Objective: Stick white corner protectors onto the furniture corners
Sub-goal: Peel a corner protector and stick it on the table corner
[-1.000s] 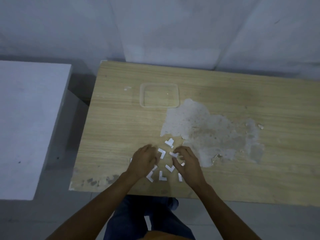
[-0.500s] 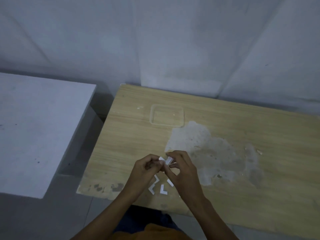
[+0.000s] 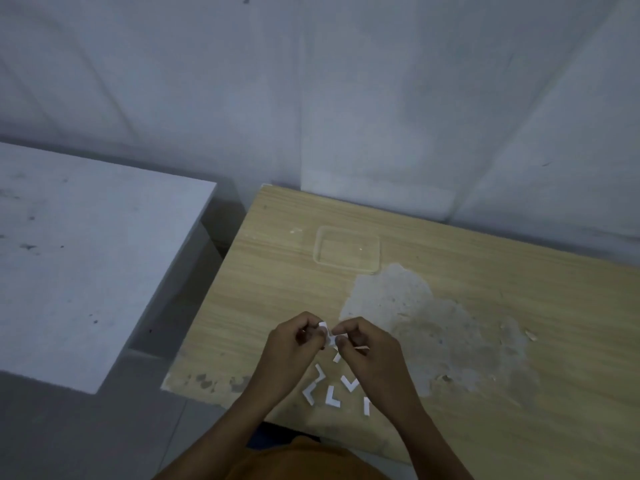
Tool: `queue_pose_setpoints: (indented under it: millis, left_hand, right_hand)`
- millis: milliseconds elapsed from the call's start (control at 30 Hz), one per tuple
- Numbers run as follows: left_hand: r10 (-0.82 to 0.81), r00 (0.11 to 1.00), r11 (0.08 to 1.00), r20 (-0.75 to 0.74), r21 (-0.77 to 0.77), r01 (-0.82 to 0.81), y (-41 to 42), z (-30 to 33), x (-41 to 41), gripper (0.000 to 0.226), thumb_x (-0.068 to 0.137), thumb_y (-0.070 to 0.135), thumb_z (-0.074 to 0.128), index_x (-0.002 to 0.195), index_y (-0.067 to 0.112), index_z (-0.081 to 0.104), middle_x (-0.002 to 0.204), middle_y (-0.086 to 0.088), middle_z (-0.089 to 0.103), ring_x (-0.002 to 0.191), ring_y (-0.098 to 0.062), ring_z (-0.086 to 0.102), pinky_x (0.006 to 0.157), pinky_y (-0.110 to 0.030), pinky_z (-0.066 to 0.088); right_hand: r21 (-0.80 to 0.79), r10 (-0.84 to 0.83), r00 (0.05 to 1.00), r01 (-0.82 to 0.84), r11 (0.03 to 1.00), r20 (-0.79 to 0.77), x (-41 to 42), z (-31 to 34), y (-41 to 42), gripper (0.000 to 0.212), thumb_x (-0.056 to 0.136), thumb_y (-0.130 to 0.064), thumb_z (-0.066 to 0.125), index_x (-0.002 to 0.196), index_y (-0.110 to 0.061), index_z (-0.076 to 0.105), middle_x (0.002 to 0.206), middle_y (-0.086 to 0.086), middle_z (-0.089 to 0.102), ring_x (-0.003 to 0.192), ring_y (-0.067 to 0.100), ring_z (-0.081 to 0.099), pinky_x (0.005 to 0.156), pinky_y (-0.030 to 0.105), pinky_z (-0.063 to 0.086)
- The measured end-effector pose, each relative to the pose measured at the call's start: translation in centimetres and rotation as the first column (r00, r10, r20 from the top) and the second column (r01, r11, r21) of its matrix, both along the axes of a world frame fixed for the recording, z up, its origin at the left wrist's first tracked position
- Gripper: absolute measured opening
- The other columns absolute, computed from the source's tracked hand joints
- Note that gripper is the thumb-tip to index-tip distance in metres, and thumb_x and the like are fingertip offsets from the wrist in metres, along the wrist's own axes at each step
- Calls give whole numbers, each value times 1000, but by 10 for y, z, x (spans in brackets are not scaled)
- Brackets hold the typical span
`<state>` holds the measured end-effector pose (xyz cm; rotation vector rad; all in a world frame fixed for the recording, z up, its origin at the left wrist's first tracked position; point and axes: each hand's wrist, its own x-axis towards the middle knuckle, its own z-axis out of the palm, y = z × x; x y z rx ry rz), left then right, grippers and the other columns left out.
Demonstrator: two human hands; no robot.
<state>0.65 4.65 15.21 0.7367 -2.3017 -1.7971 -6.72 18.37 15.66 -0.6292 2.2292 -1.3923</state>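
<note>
Both hands have risen off the wooden tabletop since a second ago, when they lay among the loose pieces, and now meet above it around one piece. Left hand: fingers curled, pinching the small white L-shaped corner protector from its left side. Right hand: thumb and forefinger pinching the same protector from the right, the other fingers curled beneath; a thin white sliver shows at its fingers, too small to identify. Nearest the viewer, an orange garment fills the lower edge between the forearms. Just beyond it, loose white L-shaped protectors lie on the light wood-grain table near its front edge, below and between the wrists; one is partly hidden by the right wrist. To the right of the hands, a large grey patch of worn, peeled veneer spreads across the top. Farther back, a clear rectangular plastic tray lies flat on the wood, touching the patch's far edge, well apart from the hands. To the left, across a gap, stands a white flat-topped table. Behind both, a grey-white wall.
</note>
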Motion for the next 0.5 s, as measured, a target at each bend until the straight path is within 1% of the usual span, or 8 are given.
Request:
queue_pose_setpoints:
  millis: [67, 133, 167, 233, 333, 400, 500]
  left_hand:
    - [15, 1000, 991, -2, 133, -14, -1, 2, -1, 13, 94, 13, 57, 83, 11, 65, 78, -7, 67, 76, -22, 67, 74, -36, 57]
    - [18, 1000, 962, -25, 273, -11, 0, 5, 0, 8, 93, 12, 59, 90, 12, 66, 85, -5, 68, 80, -23, 70, 76, -33, 59]
    - [25, 999, 953, -36, 302, -13, 0, 7, 0, 7, 92, 12, 60, 93, 13, 67, 87, -5, 68, 81, -23, 71, 76, -33, 59]
    - [58, 997, 945, -52, 325, -38, -1, 8, 0, 8, 92, 11, 61, 94, 14, 68, 89, -5, 69, 83, -22, 71, 77, -32, 59]
    - [123, 990, 938, -65, 334, -94, -5, 9, -1, 8, 91, 10, 61, 92, 12, 69, 87, -6, 68, 84, -22, 70, 77, -32, 59]
    - [132, 987, 947, -90, 307, -99, -7, 11, -2, 10, 90, 9, 62, 91, 15, 69, 85, -3, 69, 83, -22, 70, 77, -31, 59]
    - [101, 988, 972, -116, 224, -73, -9, 10, -2, 13, 90, 9, 61, 93, 18, 70, 87, -1, 71, 82, -17, 70, 75, -26, 58]
  right_hand:
    - [-28, -75, 997, 76, 997, 36, 0, 2, -5, 18, 92, -10, 61, 86, -26, 67, 76, -12, 68, 74, -1, 65, 65, 10, 48]
    - [-60, -144, 986, 150, 987, 86, 1, 3, -10, 19, 91, -10, 61, 83, -26, 67, 76, -9, 69, 72, 3, 66, 65, 16, 52]
    - [-72, -162, 981, 170, 983, 109, 1, 4, -13, 19, 91, -10, 61, 82, -25, 67, 76, -9, 70, 71, 5, 67, 66, 19, 54]
    - [-83, -155, 981, 166, 983, 118, 2, 6, -17, 18, 91, -10, 61, 81, -24, 67, 77, -7, 70, 71, 7, 67, 66, 22, 55]
    - [-75, -97, 993, 103, 992, 69, 1, 9, -21, 17, 90, -11, 62, 81, -24, 67, 77, -8, 70, 72, 3, 66, 64, 15, 51]
    - [-65, -67, 997, 68, 996, 27, 0, 11, -23, 17, 90, -13, 64, 82, -28, 66, 76, -13, 70, 72, -2, 65, 62, 10, 47]
    - [-59, -75, 996, 72, 996, -44, -5, 15, -26, 18, 90, -16, 64, 89, -34, 63, 81, -16, 69, 79, -5, 64, 64, 8, 48]
